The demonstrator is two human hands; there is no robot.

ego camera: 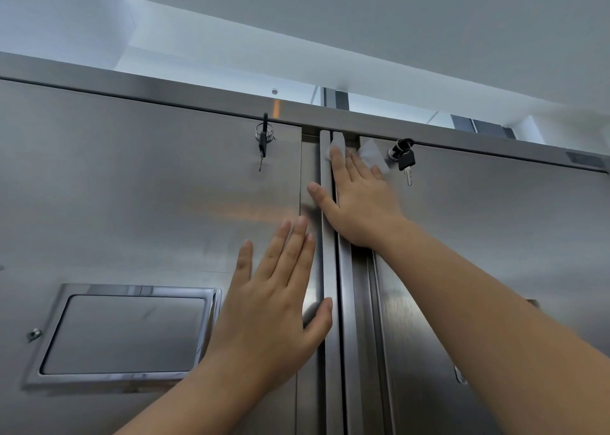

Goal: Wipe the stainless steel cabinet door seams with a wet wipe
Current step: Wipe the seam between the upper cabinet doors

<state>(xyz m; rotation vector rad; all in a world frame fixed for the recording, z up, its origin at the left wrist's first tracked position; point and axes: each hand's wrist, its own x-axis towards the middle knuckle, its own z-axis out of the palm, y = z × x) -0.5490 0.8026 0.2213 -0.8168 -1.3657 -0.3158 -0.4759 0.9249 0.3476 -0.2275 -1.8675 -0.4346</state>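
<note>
1. Nearest me, my left hand (274, 302) lies flat on the left door (148, 203), fingers straight and pointing up. Its thumb rests on the vertical edge strip beside the seam (342, 335). It grips nothing.
2. Left of that hand is a framed recessed panel (125, 332) set into the same door.
3. The seam runs upright between the left door and the right door (495, 236), its long axis pointing up toward the top rail (198, 99).
4. Farther up, my right hand (359, 200) is spread flat across the seam, fingers straight. The fingertips press the wet wipe (371, 155) against the steel.
5. The wipe sits at the top end of the seam. Its long axis lies crosswise, from the left strip over to near the right lock.
6. Farthest, a key (262, 144) hangs in the left door's lock and a second key (405, 162) in the right door's lock.
</note>
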